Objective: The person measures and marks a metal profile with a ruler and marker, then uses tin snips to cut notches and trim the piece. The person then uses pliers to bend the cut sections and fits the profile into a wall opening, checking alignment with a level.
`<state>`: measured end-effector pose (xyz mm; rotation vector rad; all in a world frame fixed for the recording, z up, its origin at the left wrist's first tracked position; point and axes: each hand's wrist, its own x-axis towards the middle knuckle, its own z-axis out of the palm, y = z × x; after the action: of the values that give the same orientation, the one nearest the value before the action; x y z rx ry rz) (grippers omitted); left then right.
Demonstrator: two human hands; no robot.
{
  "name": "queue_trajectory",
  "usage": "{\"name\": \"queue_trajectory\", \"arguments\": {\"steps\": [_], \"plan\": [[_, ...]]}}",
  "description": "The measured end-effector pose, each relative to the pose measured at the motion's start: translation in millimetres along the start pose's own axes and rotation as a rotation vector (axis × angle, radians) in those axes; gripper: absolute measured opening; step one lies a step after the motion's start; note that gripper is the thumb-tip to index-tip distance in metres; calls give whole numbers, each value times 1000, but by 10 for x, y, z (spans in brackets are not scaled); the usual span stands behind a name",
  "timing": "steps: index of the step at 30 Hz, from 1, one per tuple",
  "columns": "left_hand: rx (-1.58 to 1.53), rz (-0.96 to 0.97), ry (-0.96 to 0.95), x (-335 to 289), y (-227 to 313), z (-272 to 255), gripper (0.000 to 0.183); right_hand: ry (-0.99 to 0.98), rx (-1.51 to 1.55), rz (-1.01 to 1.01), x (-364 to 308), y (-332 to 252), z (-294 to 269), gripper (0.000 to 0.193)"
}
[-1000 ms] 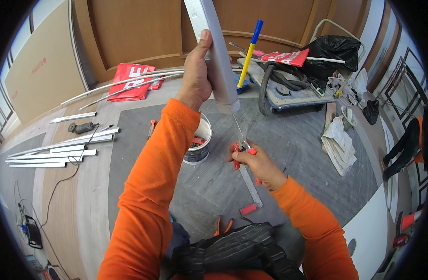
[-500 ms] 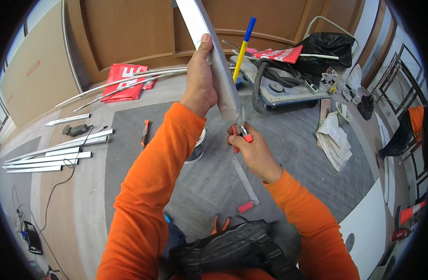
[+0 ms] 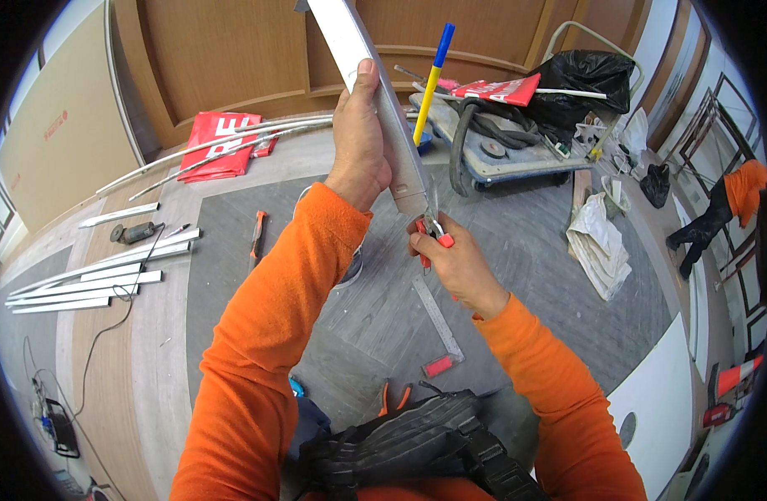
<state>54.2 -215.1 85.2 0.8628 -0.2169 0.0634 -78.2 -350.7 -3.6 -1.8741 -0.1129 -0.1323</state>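
Note:
My left hand is closed around a long silver metal channel, its thumb lying along the face. The channel leans up and away to the left, and its far end leaves the top of the view. In my right hand is a pair of tin snips with red handles, the blades pointing up beside the channel's lower end. Whether the blades bite into the metal I cannot tell. On the floor below lie a try square with a red stock and an orange-handled hand tool, partly covered by a black bag.
At left lie several metal channels, an angle grinder and an orange utility knife. A loaded platform trolley stands at far right. A co-worker in an orange top is at the right edge. A white panel lies lower right.
The co-worker at the right edge has come further into view. The snips and channel keep nearly the same place, with my view shifted slightly.

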Motion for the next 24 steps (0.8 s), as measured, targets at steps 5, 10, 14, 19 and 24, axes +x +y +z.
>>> {"name": "queue_trajectory", "arguments": {"steps": [5, 10, 14, 19, 24], "plan": [[-17, -58, 23, 34, -39, -30, 63, -19, 84, 80, -14, -58, 12, 30], [-65, -7, 31, 51, -64, -42, 63, -29, 189, 120, -26, -85, 77, 31], [-102, 29, 11, -29, -20, 51, 61, -9, 272, 159, -57, -141, 99, 32], [-110, -1, -26, -114, 50, 97, 57, 4, 329, 146, -54, -117, 112, 34], [-71, -11, -122, -38, 52, 26, 58, -89, 381, 197, -60, -127, 29, 34]]}}
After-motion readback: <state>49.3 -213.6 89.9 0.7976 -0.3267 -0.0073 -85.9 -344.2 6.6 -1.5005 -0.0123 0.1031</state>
